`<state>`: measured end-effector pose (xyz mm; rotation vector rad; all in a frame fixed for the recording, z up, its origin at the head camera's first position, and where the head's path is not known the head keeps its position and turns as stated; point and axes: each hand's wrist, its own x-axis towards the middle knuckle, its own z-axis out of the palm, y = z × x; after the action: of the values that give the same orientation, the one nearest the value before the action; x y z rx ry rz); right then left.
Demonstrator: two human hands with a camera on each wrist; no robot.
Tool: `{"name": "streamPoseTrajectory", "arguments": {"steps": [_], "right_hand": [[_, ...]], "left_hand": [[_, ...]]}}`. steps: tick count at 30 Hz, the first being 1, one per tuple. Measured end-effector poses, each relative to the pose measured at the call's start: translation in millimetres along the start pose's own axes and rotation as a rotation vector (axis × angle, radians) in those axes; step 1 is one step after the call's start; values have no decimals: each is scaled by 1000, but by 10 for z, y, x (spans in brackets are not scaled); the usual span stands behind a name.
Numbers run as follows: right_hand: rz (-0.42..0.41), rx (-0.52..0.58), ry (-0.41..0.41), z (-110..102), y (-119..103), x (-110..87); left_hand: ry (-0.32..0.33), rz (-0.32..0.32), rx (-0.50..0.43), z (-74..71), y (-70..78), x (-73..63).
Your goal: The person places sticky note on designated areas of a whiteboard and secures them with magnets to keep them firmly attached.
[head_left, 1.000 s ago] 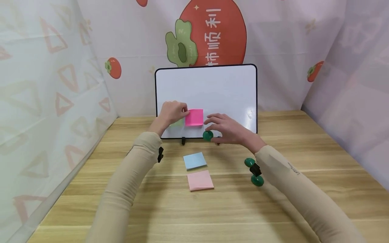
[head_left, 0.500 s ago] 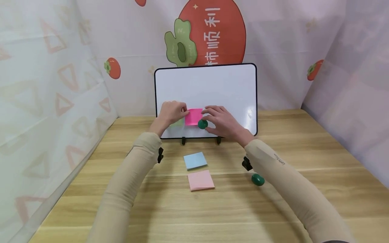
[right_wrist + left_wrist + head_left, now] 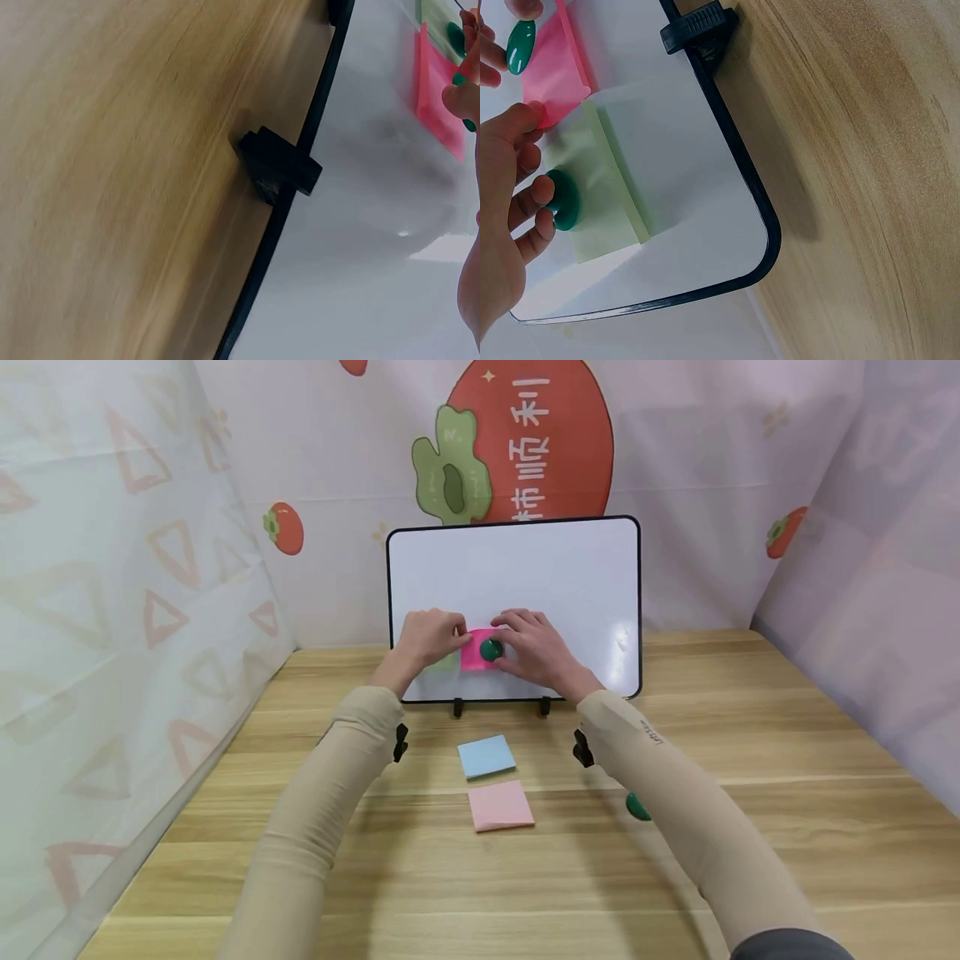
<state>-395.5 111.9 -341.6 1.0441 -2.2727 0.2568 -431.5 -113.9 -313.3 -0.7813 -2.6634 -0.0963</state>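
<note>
A bright pink sticky note (image 3: 469, 656) lies against the white face of the whiteboard (image 3: 525, 568). My left hand (image 3: 427, 637) pinches its upper left corner. With thumb and fingers, my right hand (image 3: 538, 652) grips a round green magnet (image 3: 491, 649) in front of the pink note; whether it touches the paper is unclear. Left of the pink one, a pale green sticky note (image 3: 600, 195) is on the board, and a second green magnet (image 3: 566, 201) sits on it, beside my left hand's curled lower fingers. The right wrist view shows only part of my right hand (image 3: 469, 97).
Black feet (image 3: 458, 707) hold the board upright on the wooden table (image 3: 450, 893). Nearer lie a blue sticky note pad (image 3: 487, 757) and a light pink pad (image 3: 501, 807). Another green magnet (image 3: 637, 807) is partly behind my right sleeve. Printed cloth (image 3: 697, 460) surrounds the table.
My right hand has carried the green magnet up and left, from the board's lower edge to the front of the pink note. The left hand has stayed at the note's corner.
</note>
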Motion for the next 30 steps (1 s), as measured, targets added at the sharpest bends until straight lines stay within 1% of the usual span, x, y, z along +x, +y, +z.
{"name": "streamPoseTrajectory", "arguments": {"steps": [4, 6, 9, 14, 18, 21, 25, 30], "right_hand": [[33, 6, 11, 71, 21, -1], [48, 9, 9, 91, 24, 6], [68, 5, 9, 106, 24, 46], [126, -25, 11, 129, 12, 136], [155, -44, 11, 162, -6, 196], [169, -57, 13, 194, -23, 227], [180, -84, 10, 216, -42, 239], [189, -100, 13, 196, -45, 230]], "left_hand": [[-12, 3, -16, 16, 11, 2], [-18, -6, -26, 18, 10, -5], [-17, -21, -28, 15, 3, -19], [-19, -16, -28, 14, 1, -22], [-27, -18, -15, 18, 10, -20], [-18, -13, -1, 30, 6, -30], [-1, -6, 23, 41, -1, -49], [7, 5, 49, 27, 9, -42]]}}
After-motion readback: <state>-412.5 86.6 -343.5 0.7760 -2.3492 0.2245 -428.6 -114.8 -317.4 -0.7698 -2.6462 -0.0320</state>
